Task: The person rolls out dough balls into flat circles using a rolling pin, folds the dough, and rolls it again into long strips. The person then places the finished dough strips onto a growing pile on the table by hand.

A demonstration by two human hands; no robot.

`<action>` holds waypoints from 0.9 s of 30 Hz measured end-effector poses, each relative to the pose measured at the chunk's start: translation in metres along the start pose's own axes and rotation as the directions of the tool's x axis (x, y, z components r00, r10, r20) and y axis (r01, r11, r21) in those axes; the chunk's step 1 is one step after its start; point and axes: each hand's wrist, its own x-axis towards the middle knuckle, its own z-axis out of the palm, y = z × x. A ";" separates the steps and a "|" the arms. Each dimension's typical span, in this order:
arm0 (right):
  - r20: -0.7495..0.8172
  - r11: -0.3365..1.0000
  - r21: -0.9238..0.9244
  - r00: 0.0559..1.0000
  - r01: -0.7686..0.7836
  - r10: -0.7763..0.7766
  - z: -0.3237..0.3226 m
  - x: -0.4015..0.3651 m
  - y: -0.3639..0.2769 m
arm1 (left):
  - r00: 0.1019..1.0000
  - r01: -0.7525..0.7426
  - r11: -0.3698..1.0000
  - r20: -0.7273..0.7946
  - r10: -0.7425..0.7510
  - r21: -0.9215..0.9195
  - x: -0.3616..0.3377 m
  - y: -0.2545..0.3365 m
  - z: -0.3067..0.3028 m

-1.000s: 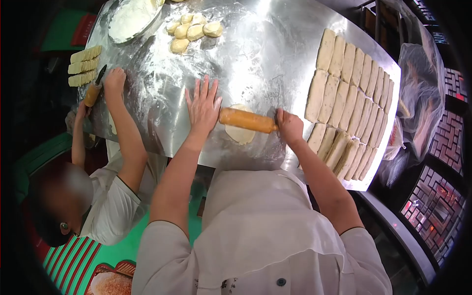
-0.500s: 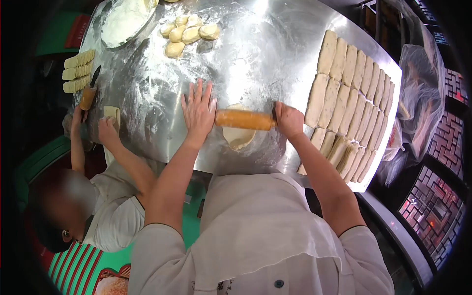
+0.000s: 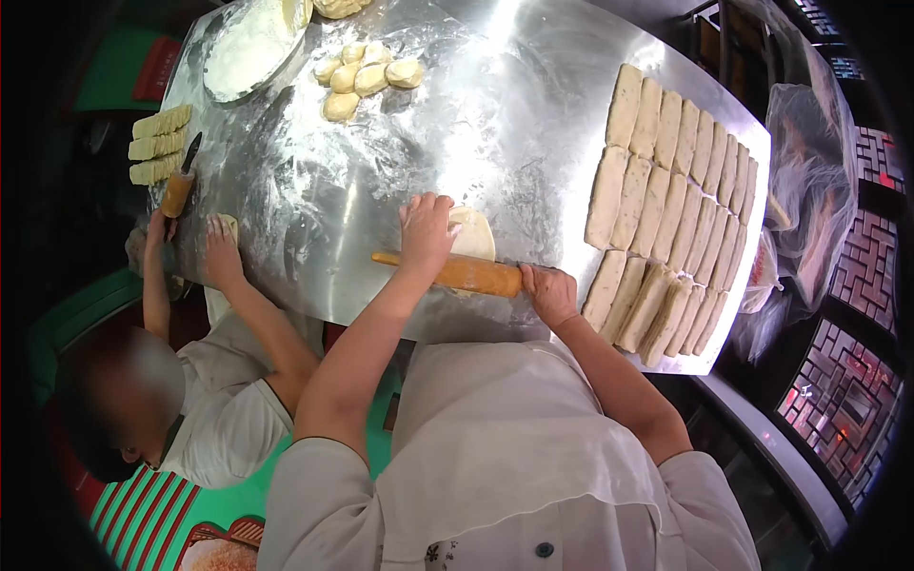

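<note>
A rolling pin (image 3: 481,275) lies tilted across the lower part of a flat, round piece of dough (image 3: 475,234) on the metal table. My right hand (image 3: 549,293) is closed around the pin's right end. At the dough's left edge, my left hand (image 3: 427,234) has its fingers bent, with the edge between thumb and forefinger. Its wrist passes over the pin's left part, whose thin handle (image 3: 385,258) sticks out to the left. Some dough shows below the pin.
Rows of long dough strips (image 3: 657,209) fill the right side. Dough balls (image 3: 369,78) and a flour bowl (image 3: 249,48) sit at the back. On the left, a co-worker (image 3: 224,400) holds another rolling pin (image 3: 176,192) near cut dough pieces (image 3: 159,146).
My left hand has left the pin's left end and moved down and right to the dough's edge, its fingers bending. The pin has come nearer me and tilted, right hand still on it.
</note>
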 end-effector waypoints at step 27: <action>-0.020 0.917 0.088 0.920 -0.389 0.392 -0.022 -0.036 0.028 | 0.827 0.038 0.821 -0.443 -0.345 -0.569 0.025 -0.107 -0.114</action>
